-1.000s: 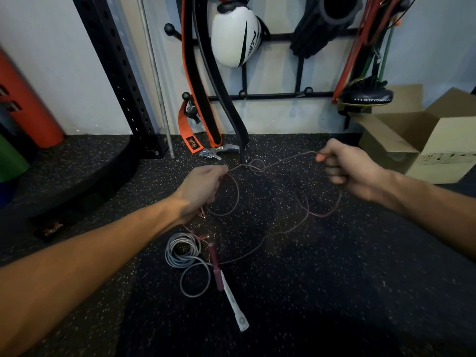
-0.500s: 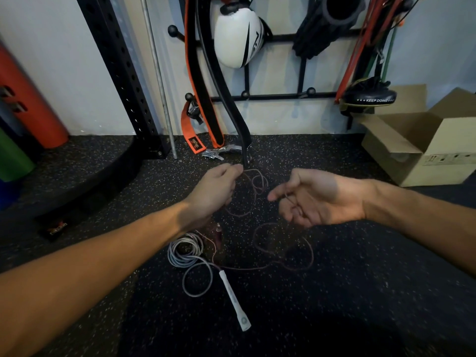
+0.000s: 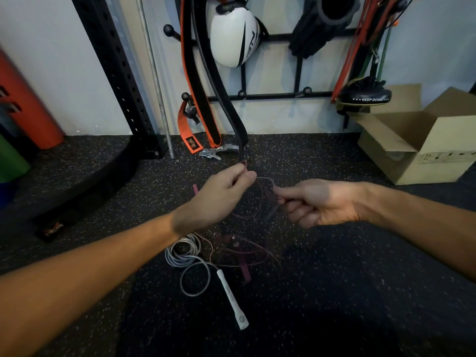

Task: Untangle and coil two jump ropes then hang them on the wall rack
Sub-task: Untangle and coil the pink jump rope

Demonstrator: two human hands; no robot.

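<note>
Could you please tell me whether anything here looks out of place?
The red rope is a snarl of loops, pinched by the left hand and right hand, trailing onto the floor beside the grey rope. Neither rope hangs on the rack.

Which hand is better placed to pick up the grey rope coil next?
Left, probably. The left hand hangs almost over the grey rope coil; the right hand is farther off. Both pinch the red rope, so it must let go first.
</note>
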